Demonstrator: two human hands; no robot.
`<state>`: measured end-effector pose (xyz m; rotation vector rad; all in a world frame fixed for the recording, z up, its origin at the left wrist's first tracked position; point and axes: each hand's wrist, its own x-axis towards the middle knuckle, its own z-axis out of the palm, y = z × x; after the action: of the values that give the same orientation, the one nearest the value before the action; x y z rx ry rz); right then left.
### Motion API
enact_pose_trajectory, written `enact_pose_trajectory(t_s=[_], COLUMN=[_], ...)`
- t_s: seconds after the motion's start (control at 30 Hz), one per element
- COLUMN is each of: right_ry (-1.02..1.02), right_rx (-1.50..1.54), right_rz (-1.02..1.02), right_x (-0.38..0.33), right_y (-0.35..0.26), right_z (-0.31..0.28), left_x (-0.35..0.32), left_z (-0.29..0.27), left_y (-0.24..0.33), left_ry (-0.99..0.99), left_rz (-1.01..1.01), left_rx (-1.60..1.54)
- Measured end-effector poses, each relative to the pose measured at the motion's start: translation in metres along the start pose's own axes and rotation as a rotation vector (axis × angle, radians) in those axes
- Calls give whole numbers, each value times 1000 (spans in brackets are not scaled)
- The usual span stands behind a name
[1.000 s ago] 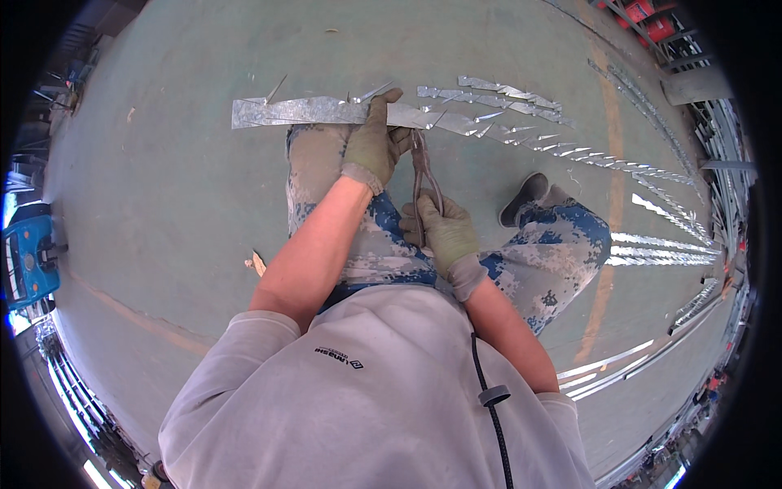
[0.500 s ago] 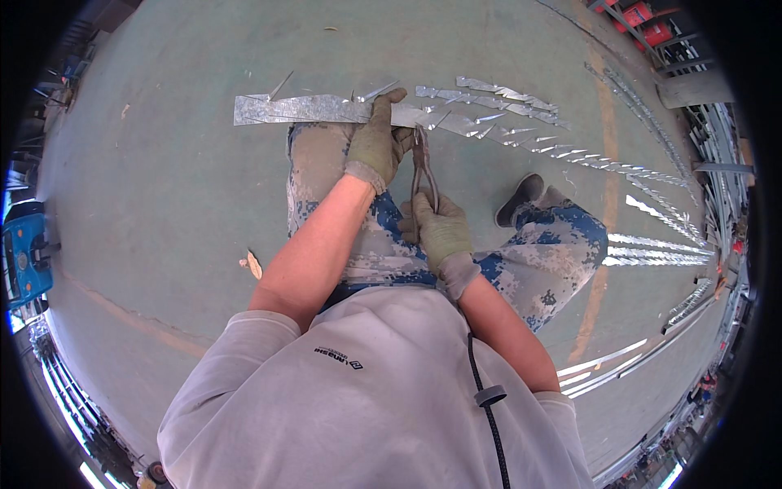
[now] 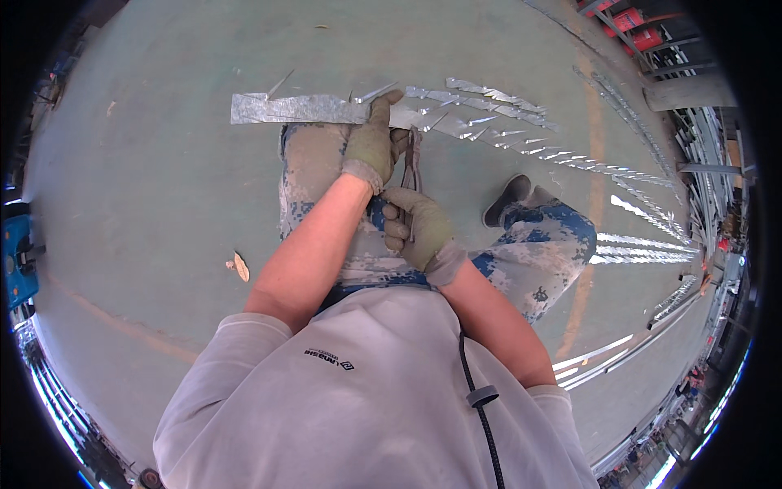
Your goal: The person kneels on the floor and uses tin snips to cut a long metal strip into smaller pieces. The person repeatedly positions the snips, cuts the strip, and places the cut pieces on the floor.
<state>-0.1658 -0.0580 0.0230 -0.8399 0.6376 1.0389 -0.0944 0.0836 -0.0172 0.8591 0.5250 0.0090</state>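
A long galvanized metal strip [image 3: 305, 109] with bent-up pointed spikes lies across my left knee and runs off to the right. My gloved left hand [image 3: 372, 147] is closed around its lower edge, the thumb up over the top face. In my gloved right hand [image 3: 423, 226] are the handles of a pair of pliers [image 3: 413, 159], the fingers curled round them. The pliers' jaws reach the strip's near edge just right of my left hand; whether they bite on it cannot be made out.
More spiked strips [image 3: 481, 103] lie beyond and to the right, with bright metal strips [image 3: 643, 248] on the floor past my right knee. Metal stock [image 3: 707, 155] is stacked along the right side. Red cylinders [image 3: 639, 28] stand at the far right. A blue machine [image 3: 20, 257] is at the left edge.
My right hand has turned and shifted slightly left, and the plier handles have swung closer together and more upright. My left hand keeps its hold on the strip.
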Motion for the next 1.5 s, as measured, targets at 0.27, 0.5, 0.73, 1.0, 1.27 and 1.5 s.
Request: enact_pose_trajectory(t_s=[0.27, 0.5, 0.73, 1.0, 1.27, 1.5], right_ry=[526, 836, 748, 410, -147, -321], right_rx=[-403, -1548, -1546, -844, -150, -1], right_rz=[-55, -292, -226, -219, -113, -115], right_x=[-4, 10, -3, -32, -25, -17], right_y=[-4, -13, -19, -16, -26, -10], right_z=[42, 21, 18, 40, -8, -38], left_x=[2, 8, 0, -6, -4, 17], left_z=[0, -3, 9, 11, 15, 0], left_y=[4, 0, 5, 15, 10, -21], left_ry=[108, 117, 89, 128, 159, 4], left_rz=[-89, -53, -78, -166, -160, -19], left_rx=[-84, -137, -101, -71, -80, 1550])
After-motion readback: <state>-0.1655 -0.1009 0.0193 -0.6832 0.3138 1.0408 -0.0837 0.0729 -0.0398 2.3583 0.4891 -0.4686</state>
